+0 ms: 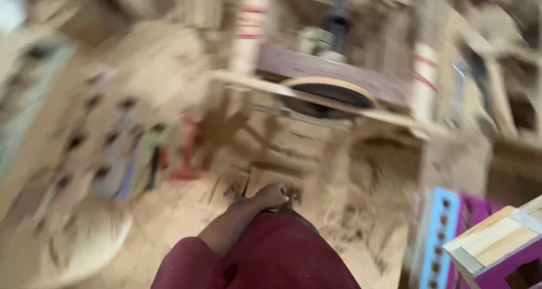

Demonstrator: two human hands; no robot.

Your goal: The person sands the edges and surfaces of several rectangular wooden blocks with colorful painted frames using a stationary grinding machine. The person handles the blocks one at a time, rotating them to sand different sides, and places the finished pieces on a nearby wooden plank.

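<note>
in the blurred head view, one hand (272, 196) reaches down from a dark red sleeve (265, 255); which hand it is cannot be told, nor whether it is clenched or holding anything. it is low over the sawdust-strewn floor (186, 210). beyond it stands a wooden machine frame (339, 97) with a dark round disc (327, 94). to its right stands a purple-and-wood box (502, 244).

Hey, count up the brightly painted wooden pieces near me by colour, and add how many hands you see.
Blue pieces: 1, a strip with holes
Purple pieces: 1, a box with a pale wood top
Red pieces: 1, blurred, on the floor
Hands: 1
Total: 4
</note>
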